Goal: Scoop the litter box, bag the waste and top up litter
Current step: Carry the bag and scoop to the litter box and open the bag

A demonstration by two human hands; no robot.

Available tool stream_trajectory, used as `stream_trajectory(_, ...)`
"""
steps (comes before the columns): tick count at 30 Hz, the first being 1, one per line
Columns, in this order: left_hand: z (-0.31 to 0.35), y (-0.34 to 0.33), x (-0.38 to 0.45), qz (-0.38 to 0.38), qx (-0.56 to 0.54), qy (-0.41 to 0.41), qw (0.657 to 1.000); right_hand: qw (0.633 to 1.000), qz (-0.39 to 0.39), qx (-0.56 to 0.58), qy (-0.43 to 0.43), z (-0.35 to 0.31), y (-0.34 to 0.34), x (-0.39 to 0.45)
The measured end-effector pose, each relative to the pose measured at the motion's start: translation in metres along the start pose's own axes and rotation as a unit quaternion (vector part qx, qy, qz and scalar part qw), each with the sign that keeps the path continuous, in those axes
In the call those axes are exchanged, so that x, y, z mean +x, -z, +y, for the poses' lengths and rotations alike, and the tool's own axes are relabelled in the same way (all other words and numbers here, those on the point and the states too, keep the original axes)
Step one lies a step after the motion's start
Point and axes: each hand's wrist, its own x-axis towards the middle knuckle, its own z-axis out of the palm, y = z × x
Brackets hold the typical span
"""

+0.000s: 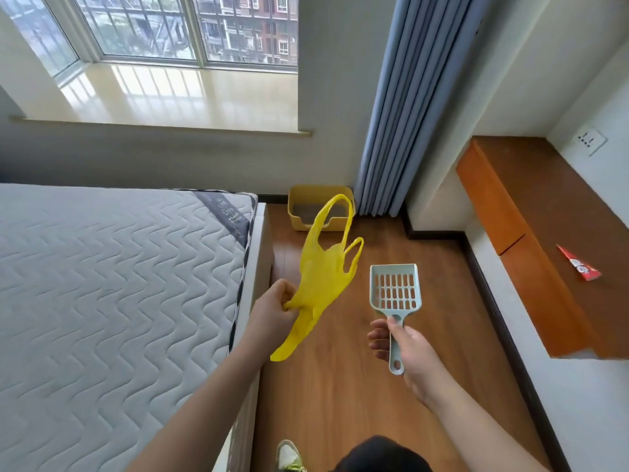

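The left hand (275, 303) is pinching a yellow plastic bag (321, 277) near its bottom end, fingers curled tight around the gathered film, so that the bag is flaring upward and away with its two handle loops standing in the air and its tail end hanging down below the hand. The right hand (405, 345) is gripping the handle of a pale blue-green litter scoop (394, 291), thumb lying along the top of the handle and the other fingers wrapping underneath; the slotted scoop head is pointing forward, away from the person, and the hanging hole at the handle's end is showing below the palm. Both hands are being held out over a wooden floor (340, 403), apart from one another, with the bag to the left of the scoop and not touching it. Further ahead, a yellow litter box (299, 212) is sitting on the floor in the corner, just beside the blue-grey curtain (408, 114) and below the window (153, 28); grey litter is showing inside it, and one bag handle is overlapping it in this view. A bare quilted mattress (102, 284) is filling the left side, and a red packet (580, 264) is lying on an orange-brown shelf (544, 216) on the right. A shoe (289, 456) is showing at the bottom edge
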Motion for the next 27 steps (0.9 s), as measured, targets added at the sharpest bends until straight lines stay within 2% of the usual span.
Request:
stream_trajectory(5,0.005,-0.004,0.042,0.013,0.011,-0.02,1.0,1.0,0.024,0.011,0.0,-0.018,0.009,0.038)
stream_trajectory(12,0.029,-0.024,0.114,0.011,0.043,-0.03,0.999,0.999,0.01,0.031,-0.014,-0.051,0.029,0.116)
stream_trajectory(16,0.053,-0.039,0.162,-0.008,0.02,0.026,0.999,0.999,-0.002,0.051,-0.015,-0.084,0.047,0.166)
stream_trajectory(19,0.071,-0.047,0.197,-0.022,-0.042,0.105,0.993,0.998,-0.011,0.058,-0.018,-0.11,0.057,0.195)
stream_trajectory(22,0.084,-0.052,0.223,-0.012,-0.141,0.177,0.974,0.998,-0.032,0.057,-0.022,-0.129,0.064,0.221)
stream_trajectory(27,0.102,-0.058,0.251,0.001,-0.238,0.261,0.935,0.998,-0.044,0.05,-0.02,-0.154,0.068,0.256)
